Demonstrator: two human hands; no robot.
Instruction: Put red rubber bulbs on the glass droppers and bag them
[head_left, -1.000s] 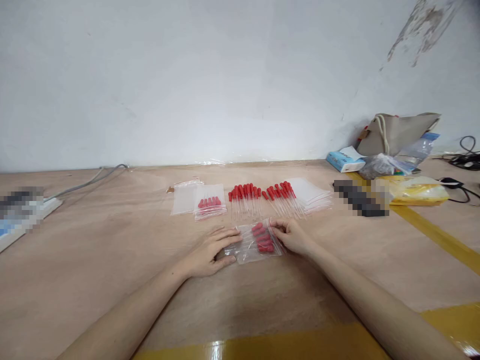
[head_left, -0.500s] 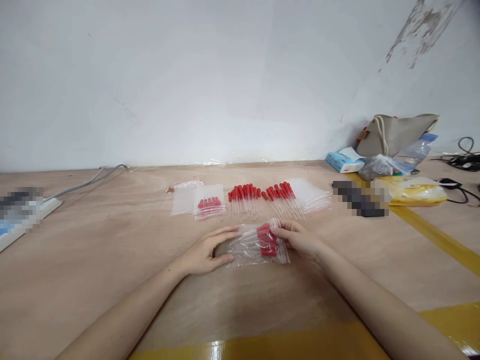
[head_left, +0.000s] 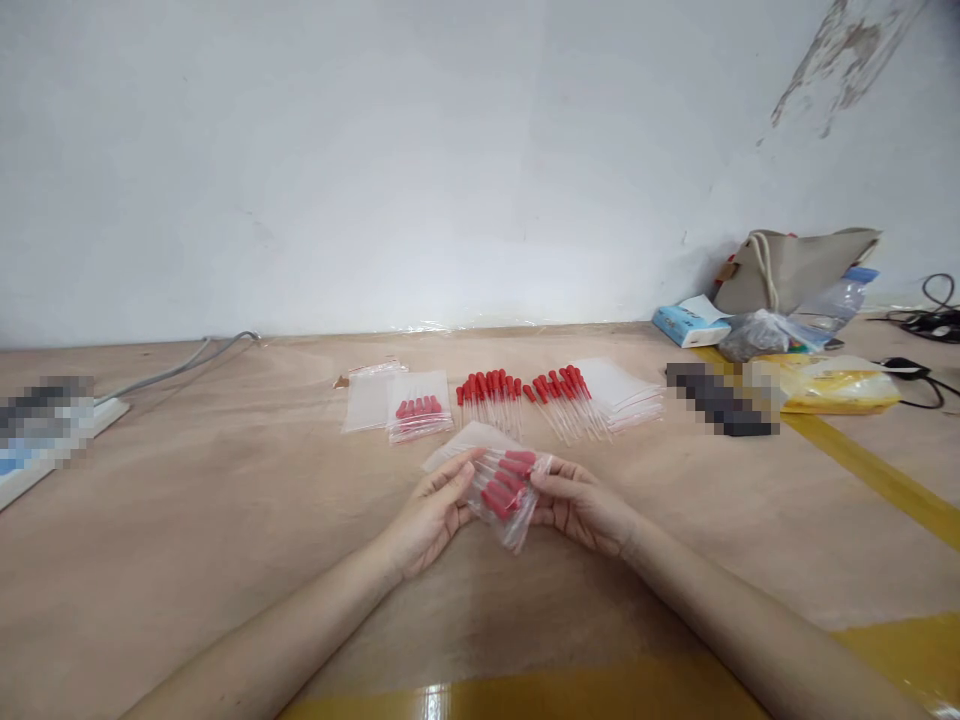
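Observation:
Between my hands is a clear zip-lock bag [head_left: 480,440] with several red-bulbed droppers [head_left: 510,480] inside, tilted above the table. My left hand [head_left: 435,510] pinches its left side, thumb on top. My right hand [head_left: 581,505] grips the right side near the bulbs. Just beyond lie two groups of loose droppers, a left group [head_left: 491,400] and a right group [head_left: 570,400], bulbs pointing away from me. A filled bag of droppers [head_left: 420,405] lies at the left, partly over flat bags [head_left: 365,400]. Flat clear bags [head_left: 619,390] are fanned out at the right.
On the right stand a blue tissue box [head_left: 690,325], a grey bag [head_left: 795,270], a yellow packet [head_left: 840,385] and a dark blurred object [head_left: 712,400]. A power strip [head_left: 105,415] with a grey cable is at the left. Yellow tape [head_left: 870,470] crosses the table; a wall rises behind.
The bag has been lifted and turned so its bulb end points down and toward me. My left hand has closed from spread fingers onto the bag; my right hand keeps its hold.

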